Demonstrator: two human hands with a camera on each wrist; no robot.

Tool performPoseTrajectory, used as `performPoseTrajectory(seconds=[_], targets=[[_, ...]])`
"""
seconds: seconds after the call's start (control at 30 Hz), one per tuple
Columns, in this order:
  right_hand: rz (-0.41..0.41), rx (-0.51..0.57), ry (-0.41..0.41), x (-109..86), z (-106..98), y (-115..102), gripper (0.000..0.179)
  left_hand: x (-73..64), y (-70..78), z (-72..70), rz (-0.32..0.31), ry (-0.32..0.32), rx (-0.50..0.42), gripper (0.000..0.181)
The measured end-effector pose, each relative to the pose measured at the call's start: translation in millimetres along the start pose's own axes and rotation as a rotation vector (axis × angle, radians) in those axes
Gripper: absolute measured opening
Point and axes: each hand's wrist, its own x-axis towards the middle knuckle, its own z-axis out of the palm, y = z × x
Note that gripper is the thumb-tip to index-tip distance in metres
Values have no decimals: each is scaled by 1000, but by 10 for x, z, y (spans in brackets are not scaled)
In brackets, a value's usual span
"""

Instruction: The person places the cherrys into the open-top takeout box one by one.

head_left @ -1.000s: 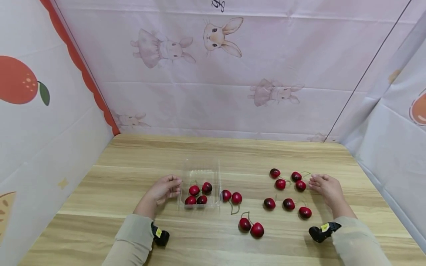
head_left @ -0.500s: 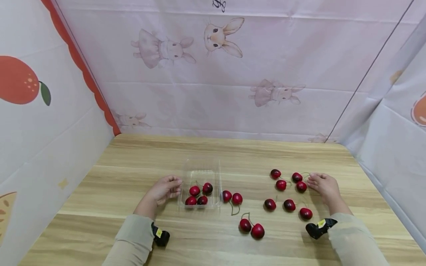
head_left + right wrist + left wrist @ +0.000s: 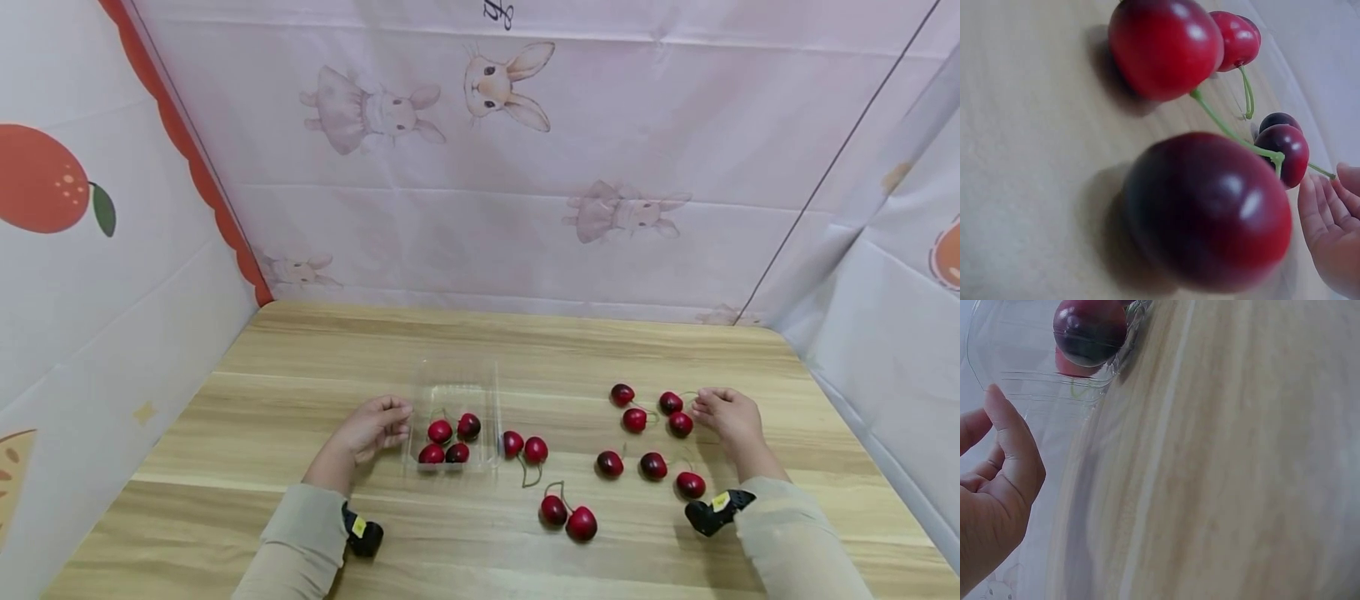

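Observation:
A clear plastic box (image 3: 459, 377) with several dark red cherries (image 3: 440, 431) in its near half stands left of the table's middle. My left hand (image 3: 375, 428) pinches the box's left rim; in the left wrist view its fingertips meet the clear edge (image 3: 977, 372). At the right, my right hand (image 3: 731, 418) pinches the stem end of a pair of cherries (image 3: 680, 425), which still rest on the table. In the right wrist view the green stem (image 3: 1321, 169) runs from this pair to the thumb and fingertips.
Right beside the box lies a cherry pair (image 3: 536, 450), with another pair (image 3: 581, 524) nearer the front. A further pair (image 3: 634, 420) is left of the right hand. A single cherry (image 3: 609, 464) and one more pair (image 3: 653, 466) lie in front of it. Printed cloth hangs behind.
My right hand has moved slightly left, bringing its fingertips onto the stem of the nearest cherry pair. The left hand stays at the box rim.

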Motion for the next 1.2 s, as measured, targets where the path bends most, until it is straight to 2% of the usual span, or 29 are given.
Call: performPoseTrajectory(seconds=[0.3, 0.43, 0.63, 0.8, 0.9, 1.0, 1.2], targets=[[12, 27, 13, 36, 22, 40, 16, -29, 6, 12, -7, 12, -12, 4], [13, 28, 39, 45, 28, 88, 15, -24, -10, 14, -3, 12, -16, 4], [33, 57, 37, 3, 24, 97, 19, -28, -30, 21, 10, 12, -39, 3], [63, 193, 20, -65, 5, 72, 19, -31, -39, 27, 9, 19, -52, 3], [59, 263, 19, -81, -8, 75, 13, -35, -46, 25, 11, 15, -53, 3], [33, 301, 30, -94, -10, 76, 5, -35, -51, 22, 15, 12, -51, 3], [0, 360, 49, -128, -14, 32, 7, -33, -43, 24, 23, 13, -44, 4]])
